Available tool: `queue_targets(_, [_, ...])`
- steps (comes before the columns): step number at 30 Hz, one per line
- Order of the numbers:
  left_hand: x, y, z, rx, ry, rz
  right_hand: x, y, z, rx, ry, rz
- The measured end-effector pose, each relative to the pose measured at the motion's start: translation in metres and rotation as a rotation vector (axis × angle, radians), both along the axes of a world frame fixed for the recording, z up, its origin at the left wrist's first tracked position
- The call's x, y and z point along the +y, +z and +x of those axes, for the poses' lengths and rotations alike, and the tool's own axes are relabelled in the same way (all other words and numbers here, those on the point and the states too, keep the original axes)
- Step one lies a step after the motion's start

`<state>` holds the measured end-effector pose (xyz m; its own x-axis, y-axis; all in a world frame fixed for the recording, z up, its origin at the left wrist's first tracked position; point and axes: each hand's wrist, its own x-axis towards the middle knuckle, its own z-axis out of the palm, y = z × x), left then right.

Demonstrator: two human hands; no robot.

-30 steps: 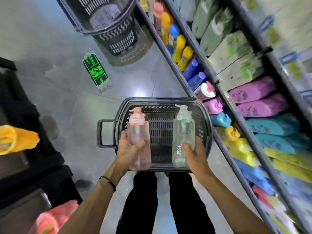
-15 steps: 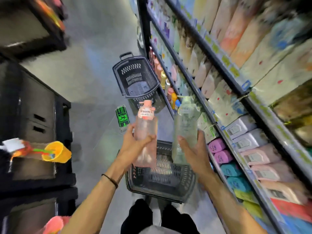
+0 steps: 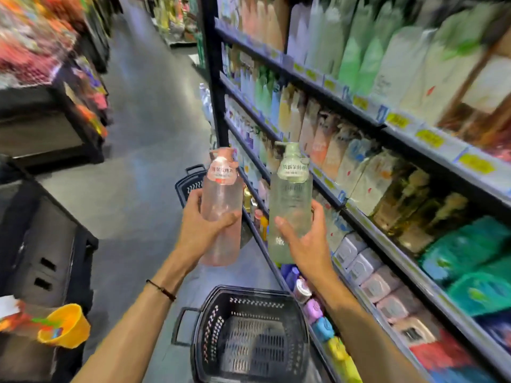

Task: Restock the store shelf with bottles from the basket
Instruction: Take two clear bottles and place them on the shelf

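**Two Pump Bottles Held at the Shelf Front**

The left hand (image 3: 203,233) grips the pink bottle (image 3: 221,205) around its lower body. The thumb lies across the front face and the fingers curl round the far side. The bottle is translucent, stands nearly upright, and carries a pink pump cap with a printed label band.

The right hand (image 3: 304,244) grips the green bottle (image 3: 289,205) in the same manner, thumb on the front and fingers wrapped round the right side. This bottle is pale green and translucent, upright, with a pump head at the top.

The two bottles stand side by side at about the same height, close together but not touching. Both are held in the air over the aisle floor (image 3: 143,161), just beside the shelf (image 3: 359,106), which runs along the right and is filled with rows of bottles and refill packs.

The basket (image 3: 249,290), black with a mesh bottom, sits on the floor below the hands, against the foot of the shelf. A second basket (image 3: 190,183) of the same type stands farther down the aisle, partly hidden behind the pink bottle.

A dark wristband (image 3: 161,290) circles the left wrist. An orange cup (image 3: 65,326) lies on the dark unit at the lower left.
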<state>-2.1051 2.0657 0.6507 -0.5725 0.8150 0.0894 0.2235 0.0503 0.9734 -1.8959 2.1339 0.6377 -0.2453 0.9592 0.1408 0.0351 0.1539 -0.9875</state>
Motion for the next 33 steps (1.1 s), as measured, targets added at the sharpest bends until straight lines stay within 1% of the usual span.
queue_targets(6, [-0.011, 0.034, 0.004, 0.044, -0.165, 0.127, -0.049, 0.038, 0.012, 0.023, -0.186, 0.080])
queue_targets(8, [-0.011, 0.040, 0.012, 0.041, -0.234, 0.163, -0.067, 0.045, 0.023, -0.003, -0.279, 0.114])
queue_targets(13, [-0.008, 0.052, 0.062, -0.008, -0.454, 0.239, -0.117, 0.061, 0.068, -0.031, -0.539, 0.200])
queue_targets(17, [-0.011, 0.061, 0.127, -0.048, -0.635, 0.274, -0.164, 0.068, 0.122, -0.055, -0.761, 0.249])
queue_targets(22, [-0.035, 0.065, 0.217, -0.066, -0.855, 0.298, -0.228, 0.068, 0.192, -0.100, -0.979, 0.238])
queue_targets(28, [-0.086, 0.052, 0.333, -0.068, -1.049, 0.257, -0.308, 0.053, 0.285, -0.080, -1.176, 0.201])
queue_targets(33, [-0.151, 0.036, 0.442, -0.063, -1.170, 0.196, -0.386, 0.041, 0.374, -0.071, -1.233, 0.185])
